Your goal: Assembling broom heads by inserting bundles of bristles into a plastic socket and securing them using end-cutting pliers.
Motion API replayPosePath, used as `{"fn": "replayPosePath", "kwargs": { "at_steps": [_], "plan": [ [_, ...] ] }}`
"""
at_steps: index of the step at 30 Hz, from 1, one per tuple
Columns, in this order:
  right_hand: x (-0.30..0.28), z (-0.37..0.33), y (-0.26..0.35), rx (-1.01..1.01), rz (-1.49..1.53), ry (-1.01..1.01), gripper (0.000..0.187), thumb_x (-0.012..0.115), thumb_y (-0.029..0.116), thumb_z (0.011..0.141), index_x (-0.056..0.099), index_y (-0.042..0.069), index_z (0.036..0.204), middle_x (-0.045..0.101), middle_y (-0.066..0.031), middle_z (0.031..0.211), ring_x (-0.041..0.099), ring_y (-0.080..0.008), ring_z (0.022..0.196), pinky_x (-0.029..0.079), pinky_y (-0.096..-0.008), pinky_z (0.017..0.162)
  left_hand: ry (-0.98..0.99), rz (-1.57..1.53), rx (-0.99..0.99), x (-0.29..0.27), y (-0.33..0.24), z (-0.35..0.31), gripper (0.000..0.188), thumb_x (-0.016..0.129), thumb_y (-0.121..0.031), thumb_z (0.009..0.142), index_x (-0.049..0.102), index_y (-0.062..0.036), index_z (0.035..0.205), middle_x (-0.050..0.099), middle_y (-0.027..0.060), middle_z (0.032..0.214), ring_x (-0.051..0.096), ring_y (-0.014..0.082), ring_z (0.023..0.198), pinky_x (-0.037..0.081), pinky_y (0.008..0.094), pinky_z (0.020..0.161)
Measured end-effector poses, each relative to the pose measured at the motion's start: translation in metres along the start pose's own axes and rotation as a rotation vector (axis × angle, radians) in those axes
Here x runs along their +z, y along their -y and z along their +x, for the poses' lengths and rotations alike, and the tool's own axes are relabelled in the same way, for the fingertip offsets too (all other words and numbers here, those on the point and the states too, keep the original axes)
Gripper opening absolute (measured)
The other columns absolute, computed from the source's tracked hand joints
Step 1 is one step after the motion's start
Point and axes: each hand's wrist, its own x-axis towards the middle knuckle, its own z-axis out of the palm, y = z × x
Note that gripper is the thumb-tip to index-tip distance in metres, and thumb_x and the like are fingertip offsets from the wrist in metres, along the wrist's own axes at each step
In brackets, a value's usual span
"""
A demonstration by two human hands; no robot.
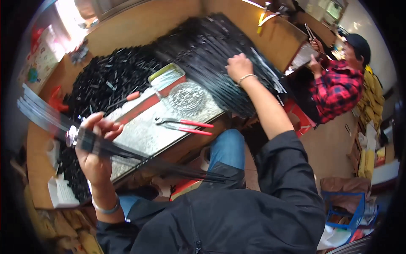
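Rods (127,154), a thin black bundle fanned across the lap, are clamped in the left hand (95,146), while the right hand (239,67) rests fingers-down on the big rod stack (211,46), so most stock looks yet ungathered, with 1 pliers (186,125) idle.

Single head view, worn high, aimed steeply down over the workbench (148,135); hands seen close, edges bent by fisheye.
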Motion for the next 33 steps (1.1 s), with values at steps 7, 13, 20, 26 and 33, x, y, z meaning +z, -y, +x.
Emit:
{"fn": "replayPosePath", "kwargs": {
  "at_steps": [7, 13, 20, 26, 33],
  "plan": [
    [0.034, 0.018, 0.018, 0.164, 0.026, -0.048, 0.020, 0.047, 0.017, 0.082, 0.066, 0.012, 0.080, 0.064, -0.0058, 0.087, 0.058, -0.0220, 0.089, 0.044, -0.0373, 0.075, -0.049, 0.106, -0.026, -0.028, 0.000, -0.008, 0.028, 0.045, -0.015, 0.094, 0.048, 0.0017, 0.116, 0.054, 0.0107, 0.092, 0.059, 0.0226, 0.085, 0.051, 0.0382, 0.082],
    [0.031, 0.016, 0.001, 0.260, 0.018, -0.129, 0.016, 0.055, 0.024, 0.081, 0.061, 0.011, 0.087, 0.063, -0.0076, 0.086, 0.057, -0.0259, 0.087, 0.040, -0.0409, 0.078, -0.015, 0.125, -0.029, -0.020, 0.009, 0.000, 0.028, 0.042, -0.015, 0.095, 0.046, 0.0022, 0.117, 0.052, 0.0089, 0.091, 0.058, 0.0179, 0.083, 0.052, 0.0358, 0.081],
    [-0.023, 0.031, -0.002, 0.409, 0.692, -0.084, 0.021, 0.053, 0.023, 0.086, 0.060, 0.005, 0.092, 0.065, -0.0156, 0.084, 0.063, -0.0325, 0.080, 0.048, -0.0406, 0.073, 0.002, 0.075, -0.068, -0.015, 0.017, 0.005, 0.029, 0.041, -0.013, 0.096, 0.044, 0.0035, 0.119, 0.053, 0.0091, 0.092, 0.059, 0.0175, 0.083, 0.053, 0.0349, 0.081],
    [-0.084, 0.045, 0.027, 0.234, 1.172, -0.113, 0.020, 0.054, 0.019, 0.087, 0.059, 0.001, 0.092, 0.064, -0.0122, 0.071, 0.061, -0.0200, 0.061, 0.051, -0.0305, 0.059, -0.038, 0.068, -0.103, -0.011, 0.015, 0.009, 0.039, 0.042, -0.014, 0.095, 0.037, 0.0026, 0.129, 0.055, 0.0094, 0.097, 0.058, 0.0166, 0.088, 0.053, 0.0321, 0.079],
    [-0.165, -0.014, 0.098, -0.072, 1.632, 0.130, 0.021, 0.049, 0.016, 0.092, 0.057, -0.003, 0.094, 0.063, -0.0076, 0.071, 0.061, -0.0108, 0.059, 0.050, -0.0229, 0.052, -0.013, 0.038, -0.111, 0.016, 0.009, 0.031, 0.052, 0.048, -0.009, 0.088, 0.029, 0.0004, 0.136, 0.051, 0.0163, 0.120, 0.055, 0.0228, 0.106, 0.051, 0.0349, 0.083]
  ]
}}
